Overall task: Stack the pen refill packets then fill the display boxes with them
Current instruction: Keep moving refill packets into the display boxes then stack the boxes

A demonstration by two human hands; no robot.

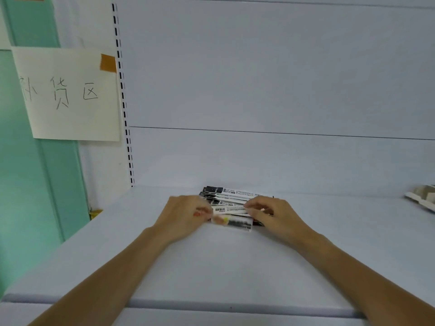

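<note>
Several pen refill packets (231, 200), long and narrow with black and white printed labels, lie fanned in a loose pile near the back of a pale shelf (211, 262). My left hand (186, 215) grips the left ends of the front packets, fingers curled round them. My right hand (270, 214) grips their right ends the same way. The nearest packet (235, 222) sits between both hands, slightly blurred. No display box is clearly visible.
The shelf's back panel (259, 90) rises just behind the pile. A pale cardboard object (422, 196) lies at the shelf's far right edge. A handwritten paper sign (68, 95) is taped to the green wall at left.
</note>
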